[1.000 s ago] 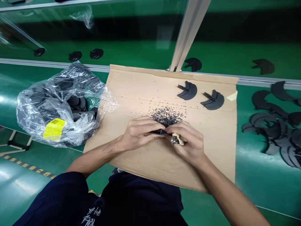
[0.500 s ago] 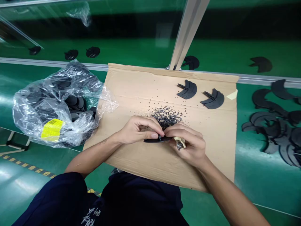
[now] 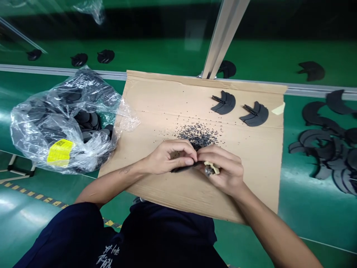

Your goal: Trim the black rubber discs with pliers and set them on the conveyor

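Over a sheet of cardboard point(image 3: 164, 190), my left hand point(image 3: 164, 158) pinches a black curved plastic part point(image 3: 180, 169) between thumb and forefinger. My right hand point(image 3: 227, 167) meets it fingertip to fingertip, closed at the part's right end. Within the right palm sits a small thing wrapped in yellowish tape point(image 3: 212, 168), with a greyish end; its kind is unclear. Fingers hide most of the held part. Just beyond the hands lies a scattered pile of tiny black pieces point(image 3: 198, 136). Two similar crescent-shaped parts with ribbed stems point(image 3: 225, 102) rest at the cardboard's back right.
A clear plastic bag point(image 3: 33, 123) of black parts with a yellow label stands at left. More curved black parts point(image 3: 320, 143) are heaped on the green table at right. A metal post point(image 3: 223, 41) and rail run behind the cardboard, before a reflective pane.
Both hands stay together; the left fingertips have shifted slightly right, against the right ones. The black part has turned a little and shows less. The whole view has shifted slightly.
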`<state>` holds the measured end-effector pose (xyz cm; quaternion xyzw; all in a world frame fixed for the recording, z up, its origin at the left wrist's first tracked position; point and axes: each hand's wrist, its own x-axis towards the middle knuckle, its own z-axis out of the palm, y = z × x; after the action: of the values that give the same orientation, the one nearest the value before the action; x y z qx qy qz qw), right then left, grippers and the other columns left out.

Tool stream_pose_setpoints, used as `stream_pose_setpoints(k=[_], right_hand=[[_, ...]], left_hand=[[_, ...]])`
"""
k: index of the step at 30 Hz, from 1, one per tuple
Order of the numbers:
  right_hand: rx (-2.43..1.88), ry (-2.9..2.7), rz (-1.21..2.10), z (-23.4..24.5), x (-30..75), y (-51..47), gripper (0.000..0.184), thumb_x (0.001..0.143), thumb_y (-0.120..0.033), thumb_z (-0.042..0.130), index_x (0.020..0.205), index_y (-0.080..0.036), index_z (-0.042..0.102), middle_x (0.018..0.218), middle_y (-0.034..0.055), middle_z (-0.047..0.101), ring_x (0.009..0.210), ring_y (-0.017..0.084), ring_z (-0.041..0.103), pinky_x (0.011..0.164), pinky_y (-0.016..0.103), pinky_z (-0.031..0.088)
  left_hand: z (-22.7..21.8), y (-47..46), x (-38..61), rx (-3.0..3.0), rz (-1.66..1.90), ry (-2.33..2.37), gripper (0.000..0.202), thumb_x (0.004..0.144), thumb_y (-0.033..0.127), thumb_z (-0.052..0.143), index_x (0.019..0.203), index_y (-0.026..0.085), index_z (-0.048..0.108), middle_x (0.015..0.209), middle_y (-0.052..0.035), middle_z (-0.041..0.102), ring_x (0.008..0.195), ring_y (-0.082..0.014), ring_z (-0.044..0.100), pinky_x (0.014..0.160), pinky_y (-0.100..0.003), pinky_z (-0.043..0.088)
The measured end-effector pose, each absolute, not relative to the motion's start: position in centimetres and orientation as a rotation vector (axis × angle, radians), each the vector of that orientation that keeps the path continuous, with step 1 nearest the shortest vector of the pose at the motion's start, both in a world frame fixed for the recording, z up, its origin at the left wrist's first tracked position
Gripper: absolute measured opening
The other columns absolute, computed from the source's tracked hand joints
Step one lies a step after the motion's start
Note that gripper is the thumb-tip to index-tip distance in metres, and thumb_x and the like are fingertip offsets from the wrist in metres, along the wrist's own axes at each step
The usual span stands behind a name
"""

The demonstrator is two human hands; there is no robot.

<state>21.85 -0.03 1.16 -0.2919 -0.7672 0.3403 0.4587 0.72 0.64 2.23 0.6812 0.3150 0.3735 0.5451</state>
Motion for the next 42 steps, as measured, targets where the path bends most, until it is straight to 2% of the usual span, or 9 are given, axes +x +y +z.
stream_pose_setpoints(k=[2,3,5,7,9,11,20,34,42], right_hand=[[-0.782,-1.824,0.818,1.2,21.9,0.0,0.009,0.089,-0.016,0.068,0.093,-0.023,0.071,0.09,0.0064,0.072,0.076,0.017,0.068,0.067,0.031,0.056],[-0.805,-1.805,0.8,1.2,21.9,0.0,0.009,0.088,-0.016,0.069,0.093,-0.023,0.071,0.089,0.0059,0.072,0.076,0.017,0.068,0.067,0.031,0.056],[-0.827,-1.797,0.772,1.3,22.0,0.1,0.011,0.087,-0.015,0.069,0.093,-0.023,0.071,0.089,0.0054,0.071,0.077,0.017,0.068,0.068,0.032,0.056],[-0.824,-1.829,0.773,1.6,22.2,0.2,0.011,0.086,-0.017,0.071,0.096,-0.023,0.071,0.091,0.0063,0.072,0.079,0.018,0.068,0.069,0.033,0.056],[-0.819,-1.883,0.784,1.8,22.5,0.6,0.016,0.085,-0.018,0.072,0.1,-0.023,0.07,0.094,0.007,0.072,0.082,0.019,0.069,0.069,0.034,0.057],[-0.84,-1.952,0.746,1.8,23.0,1.0,0.019,0.085,-0.017,0.072,0.104,-0.022,0.069,0.094,0.0073,0.073,0.082,0.019,0.069,0.071,0.034,0.056],[-0.956,-2.231,0.35,0.8,23.8,1.8,0.017,0.09,-0.02,0.062,0.106,-0.017,0.066,0.09,0.0093,0.073,0.077,0.02,0.064,0.069,0.035,0.051],[-1.001,-2.255,0.158,0.8,23.6,1.3,0.012,0.091,-0.024,0.064,0.101,-0.017,0.064,0.086,0.0079,0.072,0.074,0.019,0.059,0.065,0.033,0.044],[-1.041,-2.273,-0.036,0.9,23.4,1.2,0.007,0.091,-0.015,0.061,0.095,-0.015,0.068,0.072,0.0035,0.068,0.066,0.016,0.053,0.06,0.031,0.04]], left_hand=[[2.0,0.7,0.5,1.568,0.879,0.743,0.057,0.096,0.066,0.044,0.101,0.018,0.074,0.095,-0.0099,0.074,0.085,-0.0168,0.07,0.076,-0.03,0.058],[1.8,0.7,0.5,1.571,0.886,0.734,0.061,0.094,0.07,0.043,0.109,0.018,0.073,0.103,-0.0112,0.074,0.091,-0.0185,0.071,0.078,-0.031,0.059],[1.5,0.7,0.4,1.659,0.944,0.75,0.056,0.089,0.066,0.058,0.118,0.02,0.07,0.111,-0.0113,0.073,0.1,-0.0197,0.07,0.081,-0.031,0.06],[1.3,0.6,0.4,1.813,1.049,0.81,0.039,0.086,0.045,0.075,0.116,0.021,0.071,0.106,-0.0084,0.074,0.098,-0.0173,0.07,0.081,-0.029,0.06],[1.1,0.7,0.3,1.937,1.148,0.859,0.025,0.089,0.027,0.074,0.113,0.02,0.073,0.099,-0.0065,0.075,0.092,-0.0145,0.07,0.08,-0.027,0.06],[1.1,0.8,0.1,2.017,1.21,0.862,0.024,0.091,0.022,0.071,0.115,0.018,0.073,0.099,-0.0072,0.075,0.092,-0.0142,0.07,0.081,-0.027,0.06],[1.2,1.0,-0.6,2.164,1.166,0.821,0.036,0.092,0.015,0.068,0.127,0.022,0.068,0.103,-0.0066,0.072,0.096,-0.0136,0.068,0.083,-0.027,0.06],[1.1,0.9,-0.5,2.176,1.173,0.786,0.037,0.092,0.011,0.065,0.127,0.023,0.068,0.104,-0.0069,0.072,0.094,-0.0138,0.068,0.08,-0.027,0.059],[0.8,1.0,-0.3,2.209,1.199,0.732,0.038,0.092,0.012,0.066,0.128,0.022,0.068,0.102,-0.0074,0.073,0.091,-0.0141,0.068,0.077,-0.028,0.059]])
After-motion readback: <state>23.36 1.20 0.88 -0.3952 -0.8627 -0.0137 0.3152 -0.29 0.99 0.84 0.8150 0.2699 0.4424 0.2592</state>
